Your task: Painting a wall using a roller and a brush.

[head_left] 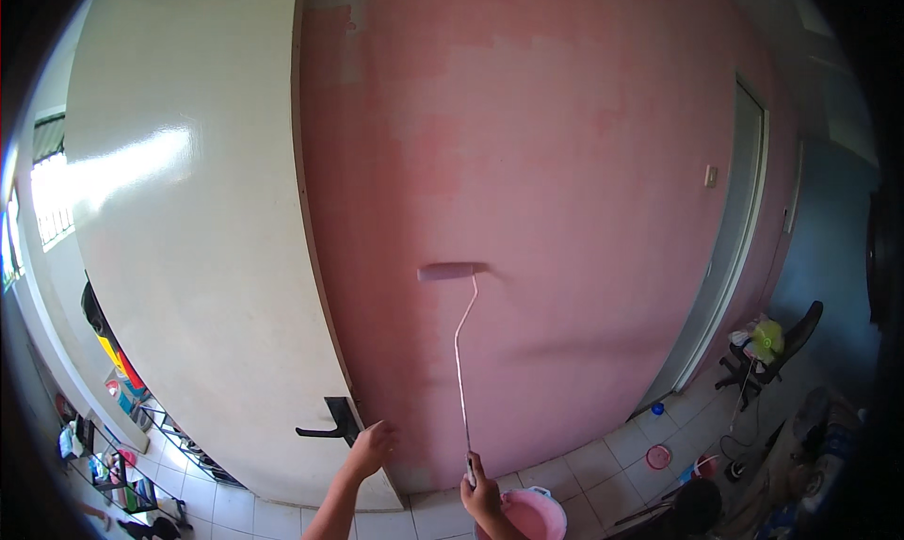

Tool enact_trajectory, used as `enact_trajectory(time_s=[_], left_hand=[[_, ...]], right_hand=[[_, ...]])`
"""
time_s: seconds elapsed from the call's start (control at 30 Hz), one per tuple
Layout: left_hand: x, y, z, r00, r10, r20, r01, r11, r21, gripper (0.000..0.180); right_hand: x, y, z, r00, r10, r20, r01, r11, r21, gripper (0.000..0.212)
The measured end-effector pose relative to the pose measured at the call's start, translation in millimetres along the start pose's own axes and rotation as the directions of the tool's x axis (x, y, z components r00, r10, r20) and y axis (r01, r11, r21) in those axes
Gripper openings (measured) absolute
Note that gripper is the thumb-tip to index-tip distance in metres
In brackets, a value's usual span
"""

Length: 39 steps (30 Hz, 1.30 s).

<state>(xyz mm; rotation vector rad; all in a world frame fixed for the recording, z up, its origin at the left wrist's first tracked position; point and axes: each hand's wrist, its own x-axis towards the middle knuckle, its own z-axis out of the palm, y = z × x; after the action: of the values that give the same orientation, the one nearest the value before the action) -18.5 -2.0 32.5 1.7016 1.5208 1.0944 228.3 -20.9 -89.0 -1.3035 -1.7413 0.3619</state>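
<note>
In my right hand (482, 495) is the handle of a long paint roller (460, 370), its fingers wrapped round the grip. The thin metal rod rises to a pale pink roller sleeve (446, 272), which lies level at the pink wall (565, 210). My left hand (375, 446) holds nothing, its fingers loosely bent and apart. It is beside the black door handle (330, 431), near the edge of the white door (207, 286); whether it touches the door I cannot tell. Below my right hand stands a bucket (562, 521) of pink paint, partly hidden by my forearm.
The door stands at the left, with cluttered shelves (113, 474) beyond it. At the right are a grey doorway (720, 257), a light switch (711, 176) and a black office chair (800, 338). A pink lid (658, 457) and a small blue object (657, 409) lie on the tiled floor.
</note>
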Motion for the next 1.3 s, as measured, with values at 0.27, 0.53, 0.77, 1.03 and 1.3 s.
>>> enact_trajectory(time_s=[0.27,0.53,0.77,1.03,1.3], left_hand=[[75.3,117.1,24.1,0.885,0.316,-0.342,-0.349,0.936,-0.038,0.022],[108.2,204.3,1.0,0.604,0.363,-0.709,-0.185,0.93,0.319,0.041],[100.6,179.3,-0.7,0.598,0.368,-0.712,-0.076,0.91,0.407,0.03],[125.1,190.3,-30.7,0.62,0.334,-0.71,-0.053,0.921,0.387,0.034],[176.7,201.8,-59.2,0.688,0.351,-0.635,0.062,0.843,0.534,0.02]], right_hand=[[72.6,-79.1,-48.9,0.979,-0.204,-0.004,0.204,0.979,-0.027,0.064],[65.6,-131.3,-27.8,0.848,0.221,0.482,-0.505,0.61,0.61,0.018],[60.9,-128.2,-8.0,0.916,0.16,0.367,-0.357,0.743,0.567,0.029],[101.1,-158.5,0.8,0.941,0.088,0.326,-0.289,0.71,0.643,0.03],[151.5,-175.0,15.4,0.892,0.111,0.439,-0.421,0.559,0.714,0.026]])
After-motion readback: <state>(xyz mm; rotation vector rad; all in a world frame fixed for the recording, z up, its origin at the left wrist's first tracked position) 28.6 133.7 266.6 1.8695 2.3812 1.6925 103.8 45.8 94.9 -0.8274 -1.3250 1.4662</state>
